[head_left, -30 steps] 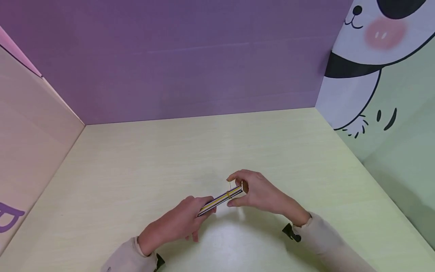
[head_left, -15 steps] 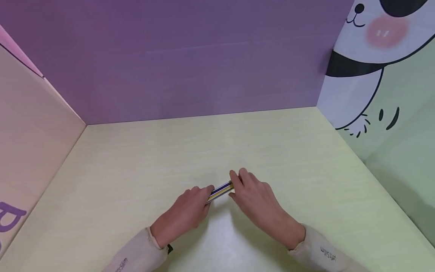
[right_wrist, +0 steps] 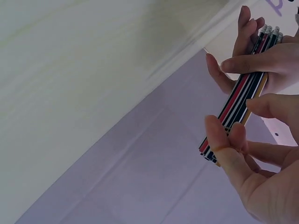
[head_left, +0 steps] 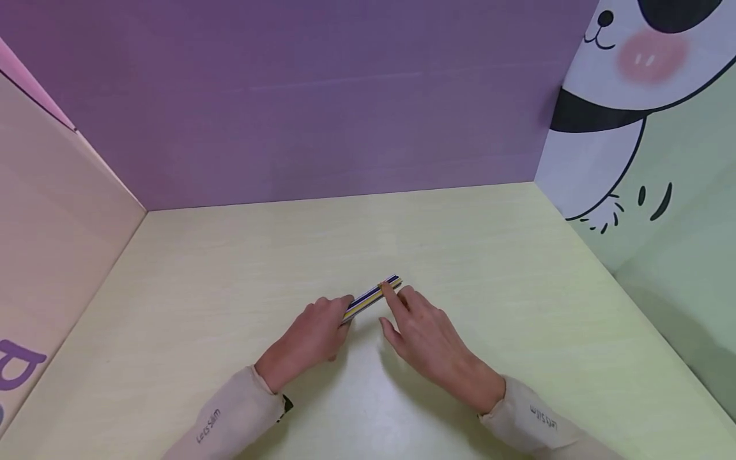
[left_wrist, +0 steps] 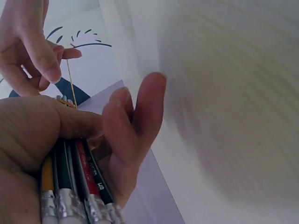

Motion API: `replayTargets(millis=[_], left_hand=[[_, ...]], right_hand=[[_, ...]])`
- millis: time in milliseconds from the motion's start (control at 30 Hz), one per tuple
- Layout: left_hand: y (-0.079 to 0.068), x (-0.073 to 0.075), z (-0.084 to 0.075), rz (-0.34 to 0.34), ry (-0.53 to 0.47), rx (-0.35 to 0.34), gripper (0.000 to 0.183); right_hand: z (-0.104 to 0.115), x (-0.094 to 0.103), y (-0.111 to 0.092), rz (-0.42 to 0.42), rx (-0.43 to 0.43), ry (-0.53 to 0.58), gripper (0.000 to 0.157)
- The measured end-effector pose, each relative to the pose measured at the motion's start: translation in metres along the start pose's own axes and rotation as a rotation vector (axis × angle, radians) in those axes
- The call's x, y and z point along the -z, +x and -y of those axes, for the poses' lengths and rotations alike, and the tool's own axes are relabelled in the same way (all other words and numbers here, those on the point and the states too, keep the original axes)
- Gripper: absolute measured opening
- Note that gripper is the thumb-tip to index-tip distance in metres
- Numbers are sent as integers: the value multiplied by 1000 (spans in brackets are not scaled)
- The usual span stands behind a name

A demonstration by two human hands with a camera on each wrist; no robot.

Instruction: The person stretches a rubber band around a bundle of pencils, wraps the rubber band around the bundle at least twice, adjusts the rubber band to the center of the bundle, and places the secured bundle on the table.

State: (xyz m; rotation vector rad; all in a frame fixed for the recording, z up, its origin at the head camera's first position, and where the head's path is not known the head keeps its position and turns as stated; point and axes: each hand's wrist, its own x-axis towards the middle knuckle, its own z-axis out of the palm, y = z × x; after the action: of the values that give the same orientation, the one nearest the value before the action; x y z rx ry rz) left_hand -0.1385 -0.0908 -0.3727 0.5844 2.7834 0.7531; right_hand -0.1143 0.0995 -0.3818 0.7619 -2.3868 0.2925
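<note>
My left hand (head_left: 307,335) grips a bundle of pencils (head_left: 368,302), which slants up to the right above the table. Metal-banded eraser ends (left_wrist: 70,212) stick out on the palm side in the left wrist view; the pencils are black, red and yellow-orange. A thin yellow rubber band (left_wrist: 71,84) runs stretched from the bundle to a finger of my right hand (head_left: 428,335). In the right wrist view the band crosses that curled finger, close to the bundle's far end. The right thumb (right_wrist: 261,105) lies near the pencils' side.
A pale wooden table (head_left: 259,255) lies beneath both hands. Around it stand a purple back wall (head_left: 322,115), a pinkish left wall (head_left: 57,211) and a green right wall (head_left: 684,268) with a cartoon animal.
The bundle has shifted up in the head view. The right hand first stretched the band at its far end, then covered that end; now the pencils' tips show beyond the right index finger.
</note>
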Motion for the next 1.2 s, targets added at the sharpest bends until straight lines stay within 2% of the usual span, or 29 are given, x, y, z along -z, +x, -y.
replayTargets(millis=[67, 133, 200, 300, 367, 400, 433, 500, 600, 667, 700, 767, 833, 933, 1000, 1100, 1200], left_hand=[[0, 1, 1, 17, -42, 3, 6], [1, 3, 2, 39, -95, 14, 4], [2, 4, 5, 65, -172, 47, 4], [3, 6, 12, 72, -293, 126, 9], [1, 8, 17, 86, -385, 152, 11], [-1, 8, 19, 101, -433, 145, 12], [-3, 8, 20, 135, -492, 134, 14], [-9, 8, 20, 256, -642, 83, 20], [-19, 6, 14, 477, -844, -12, 31], [-23, 5, 9, 619, -928, -72, 33], [-25, 6, 6, 671, -954, -100, 34], [-26, 10, 4, 741, -989, -135, 32], [-27, 18, 6, 761, -1017, -163, 30], [-28, 31, 17, 714, -1072, -176, 31], [-29, 37, 27, 620, -1130, -181, 32], [-30, 36, 35, 419, -1235, -144, 33], [-29, 27, 33, 184, -1337, -100, 40]], right_hand=[[-1, 0, 1, -11, 7, 10, 48], [-2, 2, 2, -61, 28, 27, 43], [-3, 4, 3, -157, 75, 38, 32], [-6, 9, 5, -362, 140, 71, 21], [-9, 13, 7, -433, 126, 103, 18], [-11, 15, 8, -436, 93, 149, 17], [-13, 17, 9, -405, 44, 208, 18], [-17, 23, 11, -246, -80, 415, 24], [-23, 32, 15, 66, -256, 860, 35], [-25, 38, 17, 243, -338, 1130, 34], [-26, 40, 18, 307, -365, 1225, 31], [-28, 44, 19, 374, -389, 1359, 24], [-30, 44, 18, 374, -406, 1408, 20], [-36, 41, 16, 303, -463, 1449, 21], [-40, 39, 14, 240, -498, 1474, 21], [-44, 38, 14, 184, -533, 1514, 24], [-40, 39, 15, 235, -521, 1469, 26]])
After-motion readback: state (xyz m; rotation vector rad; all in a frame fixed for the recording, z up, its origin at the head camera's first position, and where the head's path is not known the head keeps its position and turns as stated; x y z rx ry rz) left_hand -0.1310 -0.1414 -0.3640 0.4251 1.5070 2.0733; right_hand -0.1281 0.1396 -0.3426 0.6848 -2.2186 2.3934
